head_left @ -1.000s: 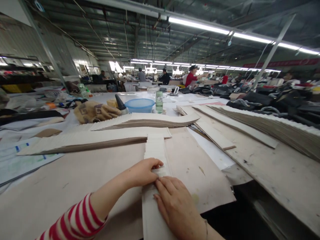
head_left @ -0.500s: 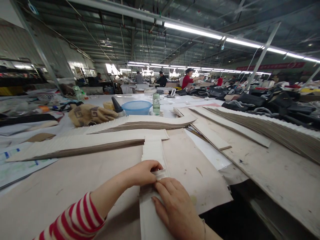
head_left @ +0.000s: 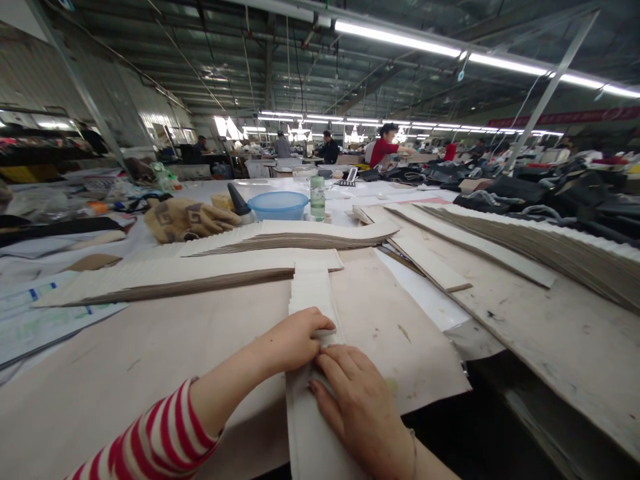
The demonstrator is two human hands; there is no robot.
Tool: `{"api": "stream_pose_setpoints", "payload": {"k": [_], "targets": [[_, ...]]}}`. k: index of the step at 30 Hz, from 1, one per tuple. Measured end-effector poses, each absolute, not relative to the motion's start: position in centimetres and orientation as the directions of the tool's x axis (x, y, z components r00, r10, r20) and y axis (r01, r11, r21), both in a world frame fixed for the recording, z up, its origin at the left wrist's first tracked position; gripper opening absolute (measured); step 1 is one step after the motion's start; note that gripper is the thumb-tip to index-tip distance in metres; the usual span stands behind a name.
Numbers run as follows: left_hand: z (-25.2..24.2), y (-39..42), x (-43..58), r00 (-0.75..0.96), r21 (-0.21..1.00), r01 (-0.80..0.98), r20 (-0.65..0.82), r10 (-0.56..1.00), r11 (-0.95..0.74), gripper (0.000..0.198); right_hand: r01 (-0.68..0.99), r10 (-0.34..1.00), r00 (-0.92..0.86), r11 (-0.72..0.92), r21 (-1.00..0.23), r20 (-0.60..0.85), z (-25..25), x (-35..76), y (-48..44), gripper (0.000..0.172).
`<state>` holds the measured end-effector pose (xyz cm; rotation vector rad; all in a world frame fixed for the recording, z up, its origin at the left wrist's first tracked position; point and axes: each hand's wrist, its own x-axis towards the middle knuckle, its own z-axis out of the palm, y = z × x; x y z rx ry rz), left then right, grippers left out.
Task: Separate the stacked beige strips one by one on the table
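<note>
A long white fabric strip (head_left: 313, 287) runs away from me across the beige sheet, its far part lying in overlapping layers. My left hand (head_left: 295, 339) is bent across it, with thumb and fingers closed on the material. Right beside it, my right hand (head_left: 357, 403) rests on the nearer length, fingers together and thumb along the strip; the two hands touch. What lies under the fingers is partly hidden. At the strip's far end, a stack of pale strips (head_left: 200, 277) with brownish edges lies crosswise.
Behind are another strip stack (head_left: 295, 235), patterned gloves (head_left: 185, 219), a blue basin (head_left: 278, 207) and a bottle (head_left: 317, 199). Loose strips (head_left: 433, 263) and a long stack (head_left: 540, 247) lie on a board to the right. A dark gap (head_left: 480, 413) opens beyond the sheet's edge.
The view has shifted slightly. My left fingers have come down over the strip, and the raised fold between the hands shows less. My right hand keeps nearly the same place on the material.
</note>
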<state>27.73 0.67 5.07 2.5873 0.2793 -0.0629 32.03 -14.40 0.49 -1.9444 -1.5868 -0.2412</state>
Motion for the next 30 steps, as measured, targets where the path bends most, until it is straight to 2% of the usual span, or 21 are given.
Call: {"api": "stream_pose_setpoints", "payload": {"k": [4,15,22,30], "targets": [[4.8,0.3,27.4,0.987,0.455,0.157,-0.034,0.16,-0.877,0.042,0.936,0.825,0.271,-0.106,-0.336,0.495,0.4,32.1,-14.4,0.017],[4.4,-0.7,26.9,0.994,0.29,0.11,-0.013,0.111,-0.951,0.024,0.925,0.816,0.276,-0.082,-0.371,0.508,0.6,32.1,-14.2,0.015],[4.7,-1.2,26.7,0.997,0.282,0.081,-0.012,0.081,-0.956,0.022,0.908,0.817,0.302,-0.089,-0.41,0.491,0.4,32.1,-14.3,0.016],[4.0,-1.8,26.3,0.997,0.169,0.077,-0.003,0.078,-0.983,0.026,0.902,0.83,0.297,-0.083,-0.423,0.472,0.2,32.3,-14.2,0.02]]}}
